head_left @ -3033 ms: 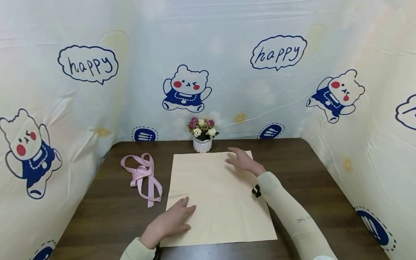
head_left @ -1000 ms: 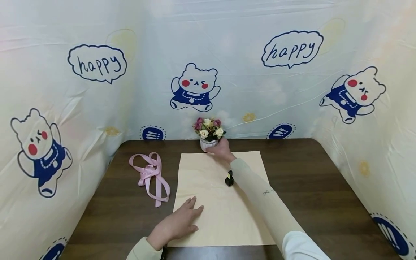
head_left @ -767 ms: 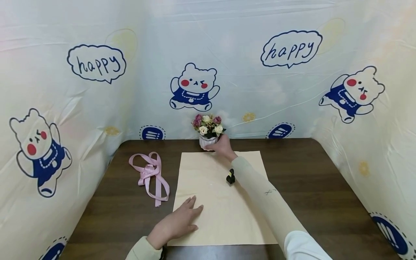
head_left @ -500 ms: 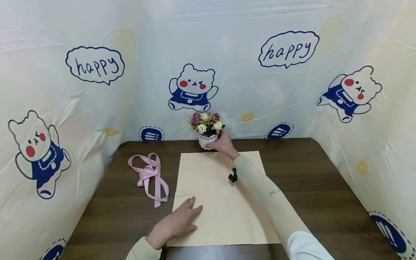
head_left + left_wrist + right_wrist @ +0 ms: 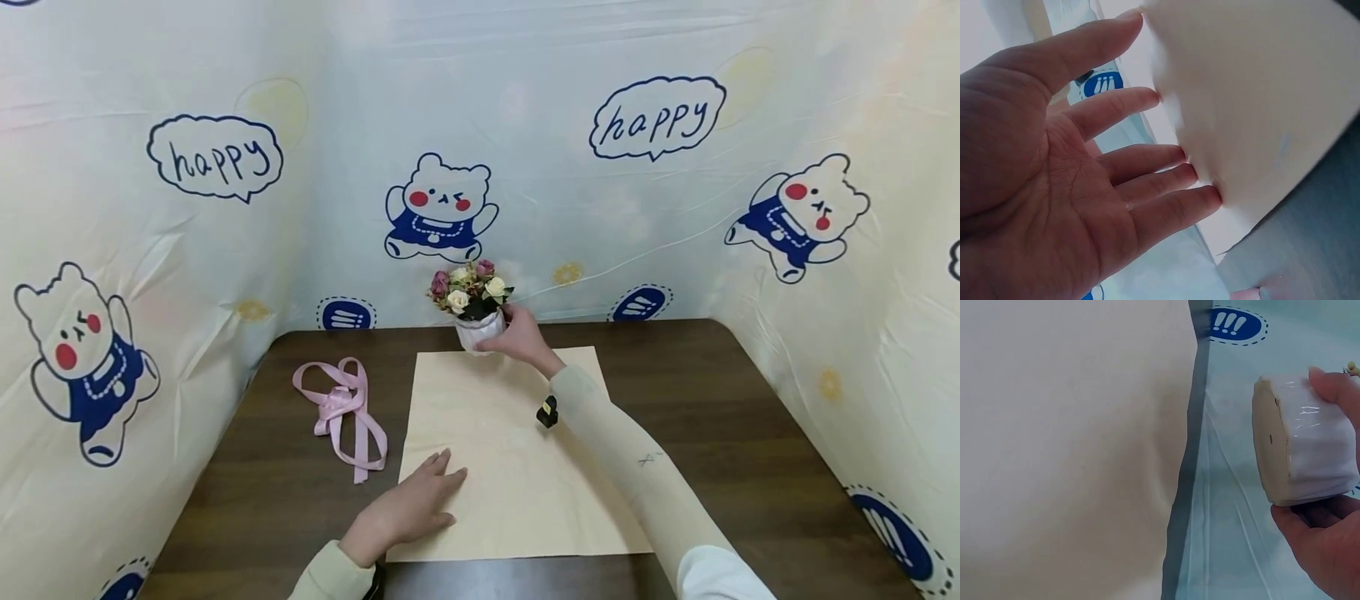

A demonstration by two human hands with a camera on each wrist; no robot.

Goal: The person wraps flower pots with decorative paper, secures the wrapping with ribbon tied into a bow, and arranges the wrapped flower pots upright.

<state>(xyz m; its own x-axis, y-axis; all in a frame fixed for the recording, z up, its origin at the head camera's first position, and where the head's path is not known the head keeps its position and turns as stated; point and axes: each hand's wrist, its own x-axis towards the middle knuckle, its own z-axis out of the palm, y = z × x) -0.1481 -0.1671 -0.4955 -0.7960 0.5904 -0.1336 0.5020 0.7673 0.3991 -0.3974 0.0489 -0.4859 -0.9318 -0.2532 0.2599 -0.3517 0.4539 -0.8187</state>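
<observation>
A small potted artificial flower plant has pink and cream blooms in a white pot. My right hand grips the pot from its right side and holds it tilted at the far edge of the paper. In the right wrist view the pot shows its bare base, raised off the table. My left hand rests with spread fingers on the near left part of a cream paper sheet. The left wrist view shows those fingertips pressing the sheet.
A loosely looped pink ribbon lies on the dark wooden table, left of the sheet. A printed curtain with bears surrounds the table at the back and sides.
My right hand has gone from above the paper to the flower pot, gripped it and lifted it with a tilt. The left hand stays on the paper; the view has shifted slightly.
</observation>
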